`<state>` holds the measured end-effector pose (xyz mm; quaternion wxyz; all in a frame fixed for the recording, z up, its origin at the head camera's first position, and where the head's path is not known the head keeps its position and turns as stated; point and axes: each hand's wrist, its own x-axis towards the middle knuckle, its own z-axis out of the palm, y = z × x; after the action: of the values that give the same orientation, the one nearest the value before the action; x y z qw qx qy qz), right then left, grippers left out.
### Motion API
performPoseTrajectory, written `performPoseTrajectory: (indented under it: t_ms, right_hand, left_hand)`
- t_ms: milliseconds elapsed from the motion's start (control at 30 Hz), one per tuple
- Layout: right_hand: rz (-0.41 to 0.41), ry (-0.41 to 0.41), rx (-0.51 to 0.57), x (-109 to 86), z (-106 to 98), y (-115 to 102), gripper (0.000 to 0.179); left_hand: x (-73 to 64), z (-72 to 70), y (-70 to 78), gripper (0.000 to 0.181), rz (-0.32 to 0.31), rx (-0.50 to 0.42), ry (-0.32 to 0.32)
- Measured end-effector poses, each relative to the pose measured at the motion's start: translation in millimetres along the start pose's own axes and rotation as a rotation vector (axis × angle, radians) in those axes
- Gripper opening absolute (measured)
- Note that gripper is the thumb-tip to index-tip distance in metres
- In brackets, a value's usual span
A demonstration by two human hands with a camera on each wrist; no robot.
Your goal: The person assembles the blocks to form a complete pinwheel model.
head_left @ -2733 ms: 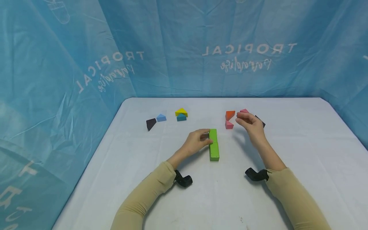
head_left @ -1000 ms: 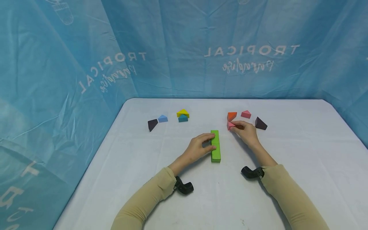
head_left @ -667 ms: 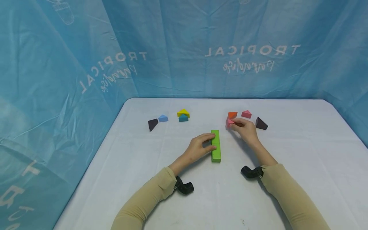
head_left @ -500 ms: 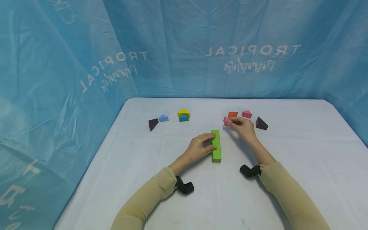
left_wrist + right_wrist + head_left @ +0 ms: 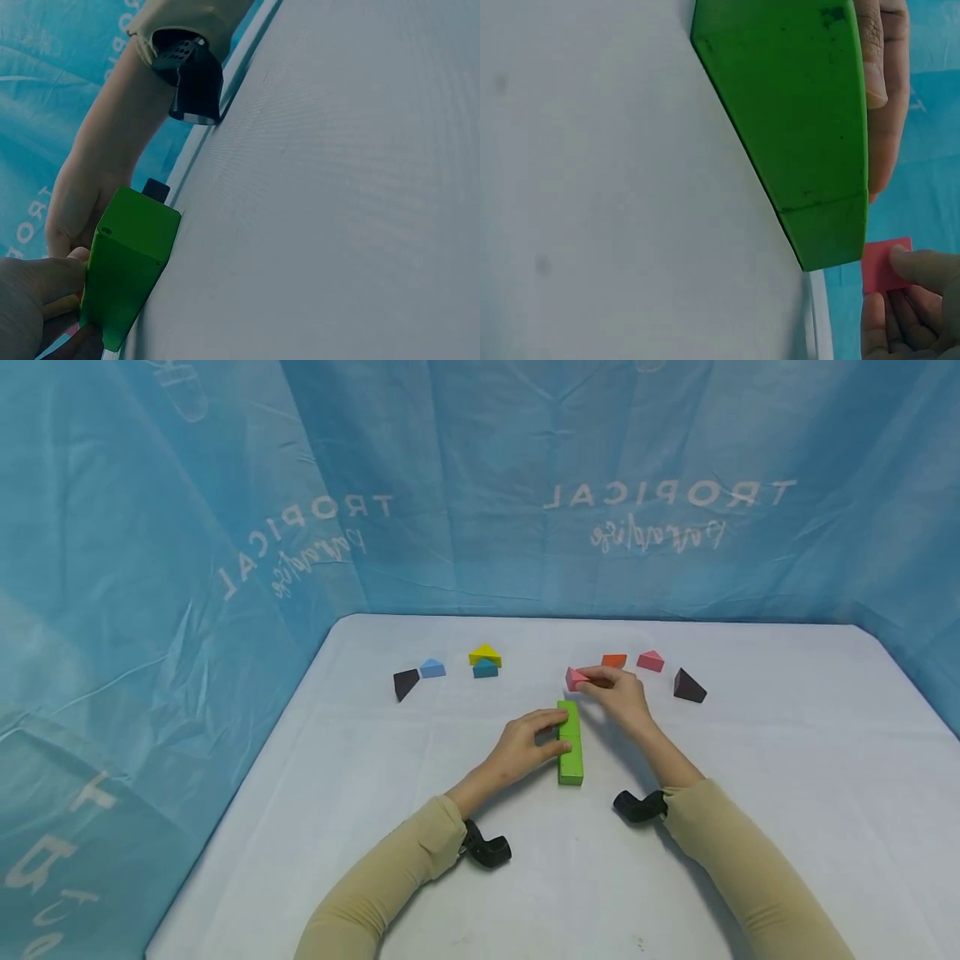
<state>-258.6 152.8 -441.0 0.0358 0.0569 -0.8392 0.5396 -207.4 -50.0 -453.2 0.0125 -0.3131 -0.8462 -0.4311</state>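
Two green blocks [image 5: 571, 760] stand end to end in a row on the white table. My left hand [image 5: 517, 747] is at their left side, thumb on the nearer block and fingertips at the farther one. In the right wrist view, the long green side [image 5: 795, 112] shows a seam, with left-hand fingers [image 5: 876, 82] along it. My right hand [image 5: 618, 697] pinches a small pink triangular block [image 5: 574, 679] between thumb and fingers, just beyond the far end of the green row. The right wrist view shows the thumb flat on the pink block [image 5: 877, 268].
An orange block [image 5: 614, 659], another pink triangular block [image 5: 651, 661] and a dark block [image 5: 689, 686] lie at back right. Farther left are a yellow triangle [image 5: 484, 653], a teal block [image 5: 485, 669], a light blue triangle [image 5: 432, 668] and a dark block [image 5: 406, 683]. Blue sheeting [image 5: 480, 543] hangs behind.
My right hand has reached down to the pink triangular block near the orange one, pinched it and carried it left toward the green row. My left hand stays at the green blocks.
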Motion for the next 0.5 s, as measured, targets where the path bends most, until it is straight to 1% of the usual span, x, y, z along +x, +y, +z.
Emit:
performPoseTrajectory:
  t_ms: [100, 300, 500]
  right_hand:
    - [-0.008, -0.018, 0.001, -0.1, 3.5, -1.1, 0.034]
    - [0.005, -0.047, -0.007, 2.0, 11.8, -2.1, 0.033]
    - [-0.003, -0.052, -0.041, 6.8, 17.9, 0.0, 0.031]
  left_hand:
    - [-0.4, 0.3, -0.2, 0.049, 0.002, 0.007, 0.001]
    - [0.3, 0.8, -1.4, 0.048, 0.012, 0.011, -0.002]
    - [-0.1, -0.5, -0.4, 0.048, 0.020, 0.014, 0.003]
